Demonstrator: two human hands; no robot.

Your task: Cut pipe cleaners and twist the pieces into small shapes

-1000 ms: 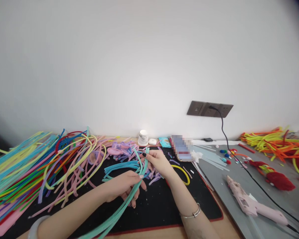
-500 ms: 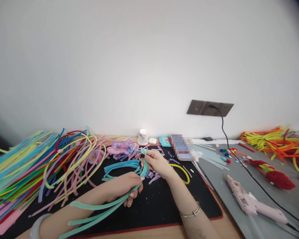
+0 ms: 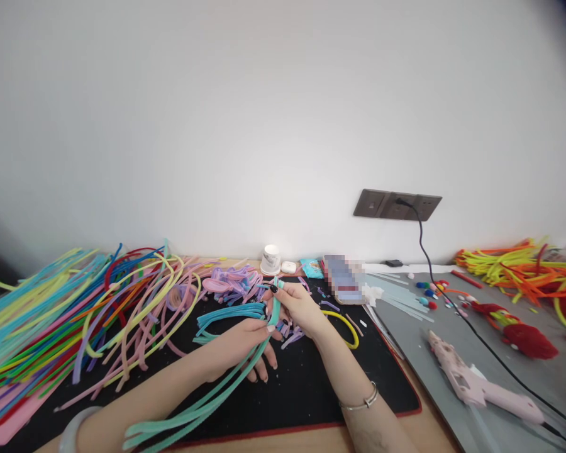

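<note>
A small bundle of mint-green pipe cleaners runs from between my hands down to the lower left, its loose ends hanging over the mat's front edge. My right hand pinches the bundle near its upper end, thumb on top. Lower down, my left hand grips the same strands between thumb and index finger, its other fingers spread below. Beside the left wrist lies a looped bunch of blue pipe cleaners. Behind the hands sits a pile of pink and purple pipe cleaners.
Many coloured pipe cleaners heap up at left. A paper cup and phone stand at the back. On the grey board at right lie a pink glue gun, its black cord, glue sticks and red fuzzy pieces.
My left hand has shifted slightly up and right along the mint-green strands, its lower fingers opening out. The loose ends have swung closer together and lower.
</note>
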